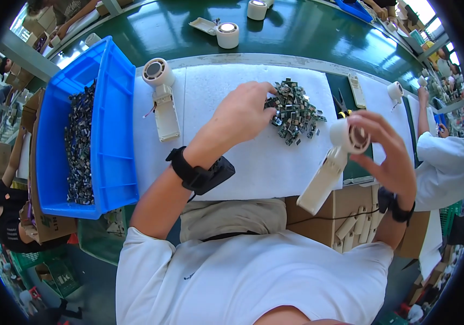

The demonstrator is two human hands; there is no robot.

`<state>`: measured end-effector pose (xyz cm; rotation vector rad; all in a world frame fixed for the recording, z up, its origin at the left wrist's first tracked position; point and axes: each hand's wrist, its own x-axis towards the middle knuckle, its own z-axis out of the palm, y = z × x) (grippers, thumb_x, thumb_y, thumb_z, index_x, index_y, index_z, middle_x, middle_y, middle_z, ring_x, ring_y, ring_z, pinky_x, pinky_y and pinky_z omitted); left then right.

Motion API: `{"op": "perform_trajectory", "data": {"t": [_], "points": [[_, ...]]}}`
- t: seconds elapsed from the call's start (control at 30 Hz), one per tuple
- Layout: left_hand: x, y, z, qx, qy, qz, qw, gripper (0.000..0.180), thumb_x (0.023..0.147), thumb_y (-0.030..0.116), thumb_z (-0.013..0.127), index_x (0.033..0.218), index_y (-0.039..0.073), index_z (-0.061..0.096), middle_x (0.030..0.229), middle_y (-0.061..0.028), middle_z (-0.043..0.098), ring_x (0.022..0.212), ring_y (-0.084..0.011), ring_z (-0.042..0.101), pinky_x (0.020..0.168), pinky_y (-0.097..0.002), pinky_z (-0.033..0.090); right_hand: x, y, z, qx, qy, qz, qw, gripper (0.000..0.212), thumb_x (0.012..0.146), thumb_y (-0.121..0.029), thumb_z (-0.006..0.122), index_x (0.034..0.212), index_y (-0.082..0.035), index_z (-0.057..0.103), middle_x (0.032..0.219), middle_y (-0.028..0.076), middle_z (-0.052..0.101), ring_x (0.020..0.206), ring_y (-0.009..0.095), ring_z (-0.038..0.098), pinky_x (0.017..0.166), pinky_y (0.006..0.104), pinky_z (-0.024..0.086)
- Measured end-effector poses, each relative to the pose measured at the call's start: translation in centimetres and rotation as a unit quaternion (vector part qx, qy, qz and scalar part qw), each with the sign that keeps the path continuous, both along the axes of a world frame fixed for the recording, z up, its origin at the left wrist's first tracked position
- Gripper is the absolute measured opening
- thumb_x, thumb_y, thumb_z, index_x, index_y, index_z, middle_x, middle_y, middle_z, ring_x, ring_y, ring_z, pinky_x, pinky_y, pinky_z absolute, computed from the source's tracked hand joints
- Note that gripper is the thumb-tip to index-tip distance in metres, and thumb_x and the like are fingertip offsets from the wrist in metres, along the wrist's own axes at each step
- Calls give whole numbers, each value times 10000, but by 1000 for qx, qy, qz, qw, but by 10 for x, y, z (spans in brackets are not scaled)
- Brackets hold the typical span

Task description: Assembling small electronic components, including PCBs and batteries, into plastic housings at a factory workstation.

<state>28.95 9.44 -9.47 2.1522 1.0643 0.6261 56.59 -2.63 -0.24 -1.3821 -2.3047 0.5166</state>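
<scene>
My left hand (248,111) reaches to the left side of a heap of small green circuit boards (295,111) on a white foam sheet (232,173). Its thumb and forefinger are apart at the heap's edge, and no board is visibly gripped. My right hand (386,146) is closed round the round head of a white handheld fan (321,181), whose handle slants down to the left over the foam's edge. Another handheld fan (166,111) lies left of my left hand, its handle shell facing up and a thin red wire at its side.
A blue bin (115,135) full of small dark parts stands at the left. Black pliers with yellow grips (342,105) and a pale handle cover (356,91) lie right of the heap. Fan pieces (227,36) sit on the green belt (308,32). A cardboard box (324,216) with pale shells is below right.
</scene>
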Motion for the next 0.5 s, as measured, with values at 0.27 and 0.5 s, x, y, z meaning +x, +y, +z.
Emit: {"op": "perform_trajectory", "data": {"t": [0.27, 0.5], "points": [[-2, -1, 2, 45, -42, 47, 997, 225, 832, 154, 727, 990, -5, 718, 895, -152, 702, 719, -250, 662, 685, -353, 528, -47, -10, -21, -20, 23, 51, 998, 606, 739, 30, 749, 1294, -155, 591, 1301, 144, 564, 1035, 368, 638, 862, 399, 557], [-35, -28, 32, 63, -204, 133, 968, 187, 867, 88, 723, 1020, -17, 699, 874, -98, 695, 765, -147, 665, 678, -276, 525, -104, 17, -38, -5, 67, 106, 992, 604, 738, 41, 752, 1287, -163, 602, 1333, 134, 554, 1070, 354, 640, 864, 394, 559]]}}
